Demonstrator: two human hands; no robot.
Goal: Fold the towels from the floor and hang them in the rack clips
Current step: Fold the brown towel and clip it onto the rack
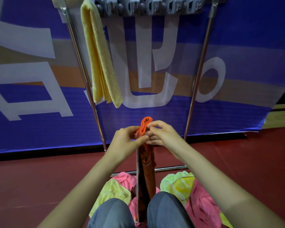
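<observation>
A folded orange towel point(146, 171) hangs straight down between my knees, its top fold poking up above my fingers. My left hand point(124, 142) pinches it near the top from the left, and my right hand point(163, 134) pinches the same end from the right. A yellow towel point(102, 56) hangs folded from the leftmost clip of the grey clip bar point(148, 7) at the top of the metal rack. The other clips on the bar hold nothing. Pink, yellow and green towels point(192, 191) lie crumpled on the floor around my legs.
The rack's two chrome uprights point(199, 76) slant down to a floor bar point(169, 168) just beyond the towel pile. A blue banner point(39, 122) with white letters stands right behind the rack. Dark red floor point(31, 181) spreads to both sides.
</observation>
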